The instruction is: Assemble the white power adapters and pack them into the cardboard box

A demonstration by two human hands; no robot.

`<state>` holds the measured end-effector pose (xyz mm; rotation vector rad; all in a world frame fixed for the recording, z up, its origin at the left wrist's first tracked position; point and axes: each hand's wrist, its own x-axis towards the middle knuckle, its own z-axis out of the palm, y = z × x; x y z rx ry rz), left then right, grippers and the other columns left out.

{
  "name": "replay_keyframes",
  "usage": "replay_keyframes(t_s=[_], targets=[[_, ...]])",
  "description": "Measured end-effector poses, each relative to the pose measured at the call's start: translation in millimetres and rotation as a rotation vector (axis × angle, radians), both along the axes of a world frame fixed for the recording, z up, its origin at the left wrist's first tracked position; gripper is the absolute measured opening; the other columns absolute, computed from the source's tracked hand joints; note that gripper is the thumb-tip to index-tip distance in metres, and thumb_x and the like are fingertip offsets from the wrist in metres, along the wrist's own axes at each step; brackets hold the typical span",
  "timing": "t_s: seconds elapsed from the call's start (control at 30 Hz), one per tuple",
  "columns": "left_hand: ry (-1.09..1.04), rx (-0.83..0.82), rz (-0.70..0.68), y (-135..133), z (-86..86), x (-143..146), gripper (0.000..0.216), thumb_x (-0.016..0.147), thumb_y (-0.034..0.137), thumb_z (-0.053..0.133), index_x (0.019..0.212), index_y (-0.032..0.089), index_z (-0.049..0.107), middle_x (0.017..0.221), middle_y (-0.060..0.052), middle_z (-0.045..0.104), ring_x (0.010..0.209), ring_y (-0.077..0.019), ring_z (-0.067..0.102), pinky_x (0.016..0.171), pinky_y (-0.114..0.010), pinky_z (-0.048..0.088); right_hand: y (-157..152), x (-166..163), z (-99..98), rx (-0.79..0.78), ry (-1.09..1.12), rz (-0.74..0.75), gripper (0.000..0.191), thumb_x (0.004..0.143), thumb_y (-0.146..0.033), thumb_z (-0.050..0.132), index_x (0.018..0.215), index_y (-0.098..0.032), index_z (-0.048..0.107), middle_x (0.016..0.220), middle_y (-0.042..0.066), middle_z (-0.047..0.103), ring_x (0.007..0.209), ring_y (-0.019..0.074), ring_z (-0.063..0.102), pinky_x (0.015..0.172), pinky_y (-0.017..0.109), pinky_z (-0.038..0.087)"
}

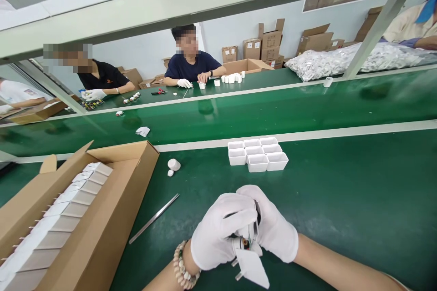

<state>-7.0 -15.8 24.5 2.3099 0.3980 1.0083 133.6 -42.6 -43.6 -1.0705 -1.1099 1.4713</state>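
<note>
Both of my hands wear white gloves and meet low in the middle of the head view. My left hand (218, 232) is closed around a white power plug part (254, 268), whose flat face and two metal prongs stick out below the fingers. My right hand (276, 232) is closed on the same part from the other side. Some small coloured components show in the gap between the gloves. The rest of what lies inside the grip is hidden. Beyond the hands stands a group of open white plastic housings (257, 162).
Tweezers (154, 219) and two small white pieces (174, 164) lie left of my hands. A cardboard box (112, 209) with a row of white adapters (64, 213) stands at left. Past the green conveyor belt (259, 111), co-workers sit near bagged white parts (324, 60).
</note>
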Motion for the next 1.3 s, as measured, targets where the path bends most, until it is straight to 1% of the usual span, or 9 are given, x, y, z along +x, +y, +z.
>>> replay_keyframes(t_s=[0.17, 0.3, 0.43, 0.53, 0.63, 0.77, 0.9, 1.1, 1.3], targets=[[0.045, 0.047, -0.021, 3, 9.9, 7, 0.021, 0.077, 0.037, 0.067, 0.088, 0.023, 0.056, 0.072, -0.003, 0.057, 0.07, -0.0173, 0.054, 0.069, -0.032, 0.047, -2, 1, 2.1, 0.055, 0.071, -0.006, 0.028, 0.093, -0.045, 0.035, 0.084, -0.028, 0.054, 0.073, 0.001, 0.056, 0.069, 0.0204, 0.06, 0.067, 0.038, 0.056], [0.067, 0.089, -0.043, 4, 14.8, 11, 0.024, 0.079, 0.041, 0.065, 0.073, 0.021, 0.053, 0.062, 0.0, 0.048, 0.059, -0.0134, 0.046, 0.061, -0.029, 0.043, -5, 5, 5.4, 0.246, -0.094, -0.04, 0.019, 0.086, -0.041, 0.053, 0.101, -0.03, 0.056, 0.093, 0.003, 0.062, 0.085, 0.0231, 0.061, 0.079, 0.041, 0.054], [0.053, 0.089, 0.047, 2, 11.8, 8, 0.031, 0.077, 0.051, 0.062, 0.097, 0.027, 0.061, 0.066, -0.002, 0.054, 0.067, -0.0177, 0.054, 0.068, -0.035, 0.046, -6, 8, 6.8, 0.32, -0.23, -0.035, 0.036, 0.075, -0.034, 0.068, 0.108, -0.033, 0.054, 0.098, 0.002, 0.062, 0.088, 0.0251, 0.062, 0.077, 0.041, 0.054], [0.024, 0.116, 0.085, 1, 7.9, 5, 0.047, 0.076, 0.049, 0.065, 0.118, 0.03, 0.054, 0.072, -0.003, 0.058, 0.076, -0.0202, 0.058, 0.075, -0.038, 0.048, -7, 8, 9.8, 0.302, -0.239, -0.07, 0.04, 0.072, -0.03, 0.069, 0.108, -0.037, 0.052, 0.099, 0.001, 0.063, 0.089, 0.0261, 0.063, 0.078, 0.043, 0.054], [0.033, 0.126, 0.088, 3, 4.9, 3, 0.06, 0.075, 0.044, 0.068, 0.129, 0.031, 0.045, 0.075, -0.002, 0.059, 0.078, -0.0203, 0.058, 0.077, -0.038, 0.048, -8, 8, 12.1, 0.297, -0.253, -0.072, 0.053, 0.067, -0.025, 0.073, 0.112, -0.037, 0.048, 0.097, 0.002, 0.062, 0.091, 0.0277, 0.063, 0.082, 0.046, 0.052], [0.038, 0.136, 0.093, 4, 2.8, 2, 0.06, 0.078, 0.039, 0.065, 0.132, 0.031, 0.041, 0.077, -0.002, 0.059, 0.076, -0.0192, 0.058, 0.078, -0.038, 0.048, -10, 11, 11.3, 0.301, -0.235, -0.009, 0.071, 0.056, -0.016, 0.076, 0.117, -0.033, 0.042, 0.092, 0.0, 0.062, 0.088, 0.0263, 0.063, 0.088, 0.046, 0.049], [0.042, 0.155, 0.096, 5, 4.4, 3, 0.064, 0.076, 0.038, 0.068, 0.132, 0.029, 0.039, 0.074, -0.001, 0.058, 0.084, -0.0215, 0.06, 0.079, -0.037, 0.048, -11, 13, 9.8, 0.272, -0.248, 0.019, 0.08, 0.05, -0.007, 0.073, 0.118, -0.03, 0.038, 0.103, 0.0, 0.059, 0.09, 0.0228, 0.061, 0.09, 0.042, 0.048], [0.04, 0.181, 0.108, 5, 7.6, 4, 0.057, 0.082, 0.039, 0.061, 0.132, 0.029, 0.038, 0.083, -0.004, 0.063, 0.085, -0.0215, 0.062, 0.079, -0.037, 0.048, -10, 14, 9.3, 0.253, -0.323, 0.01, 0.08, 0.048, -0.009, 0.077, 0.116, -0.028, 0.039, 0.104, 0.002, 0.059, 0.091, 0.0241, 0.06, 0.088, 0.043, 0.048], [0.039, 0.177, 0.11, 5, 5.3, 2, 0.062, 0.08, 0.043, 0.062, 0.134, 0.029, 0.035, 0.086, -0.005, 0.064, 0.088, -0.0222, 0.062, 0.08, -0.039, 0.049, -10, 15, 9.7, 0.264, -0.342, 0.002, 0.078, 0.05, -0.014, 0.079, 0.115, -0.028, 0.039, 0.107, 0.003, 0.059, 0.096, 0.0252, 0.06, 0.089, 0.042, 0.049]])
